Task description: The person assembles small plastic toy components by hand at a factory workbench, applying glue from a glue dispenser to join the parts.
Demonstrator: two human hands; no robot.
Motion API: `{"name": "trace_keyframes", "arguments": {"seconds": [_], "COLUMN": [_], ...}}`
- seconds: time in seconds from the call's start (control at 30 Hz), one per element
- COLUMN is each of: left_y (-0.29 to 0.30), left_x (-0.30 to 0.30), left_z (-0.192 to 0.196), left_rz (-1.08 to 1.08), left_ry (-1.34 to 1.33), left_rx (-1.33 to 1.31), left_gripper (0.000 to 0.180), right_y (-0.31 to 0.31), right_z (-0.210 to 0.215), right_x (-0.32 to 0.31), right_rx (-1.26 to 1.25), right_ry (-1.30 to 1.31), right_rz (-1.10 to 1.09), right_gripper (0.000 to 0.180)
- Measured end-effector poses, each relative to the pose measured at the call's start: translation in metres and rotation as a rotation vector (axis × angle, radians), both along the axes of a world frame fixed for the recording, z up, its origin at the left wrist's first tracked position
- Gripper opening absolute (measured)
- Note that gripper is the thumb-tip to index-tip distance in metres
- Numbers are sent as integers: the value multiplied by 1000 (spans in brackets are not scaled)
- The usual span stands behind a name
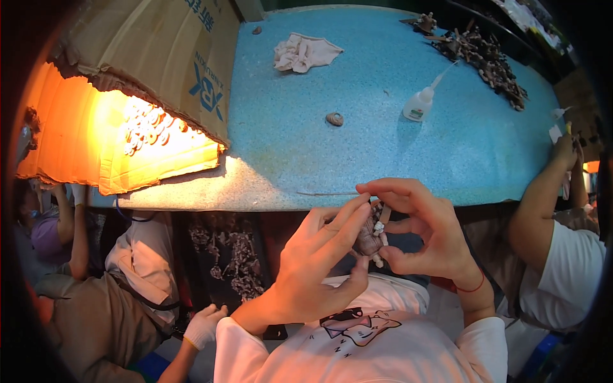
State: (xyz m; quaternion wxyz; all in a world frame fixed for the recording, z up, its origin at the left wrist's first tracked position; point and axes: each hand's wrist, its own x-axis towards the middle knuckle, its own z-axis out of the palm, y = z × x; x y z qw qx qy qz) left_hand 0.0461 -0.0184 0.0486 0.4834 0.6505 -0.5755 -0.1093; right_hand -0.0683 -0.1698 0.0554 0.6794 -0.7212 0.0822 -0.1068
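Note:
Close to the table's front edge, my left hand [325, 262] and my right hand [424, 236] both grip a small brownish, shell-like piece [368, 237]. Pale bits sit along the piece's right side, and my fingers cover part of it. My right thumb and fingers curl around its right side, while my left fingertips press its top and left. A thin stick-like thing [325, 193] lies level with my fingertips at the table edge. Farther up the blue table rests a small spiral shell [334, 119]. A white squeeze bottle with a thin nozzle [418, 105] stands to its right.
A cut-open cardboard box [159, 64] at left holds bright light and several small ring-like pieces [150, 127]. A crumpled pale cloth [306, 52] and a heap of dark pieces [479, 57] lie farther back. Co-workers sit on both sides; a gloved hand [204, 325] is lower left.

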Motion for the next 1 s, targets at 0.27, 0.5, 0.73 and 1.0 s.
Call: {"name": "trace_keyframes", "arguments": {"seconds": [0.27,0.5,0.73,1.0], "left_y": [-4,-10,-15,-17], "left_x": [-2,-9,-11,-15], "left_z": [6,10,10,11], "left_rz": [-38,15,20,73], "left_ry": [18,38,13,35], "left_rx": [14,-30,-41,13], "left_gripper": [66,69,70,74], "right_y": [-1,-7,-13,-13], "right_z": [5,9,8,11], "right_x": [-3,-9,-11,-6], "right_rx": [8,-106,-117,-7], "right_ry": [-19,-47,-76,-28], "right_rz": [-24,21,45,52], "right_gripper": [65,64,64,63]}}
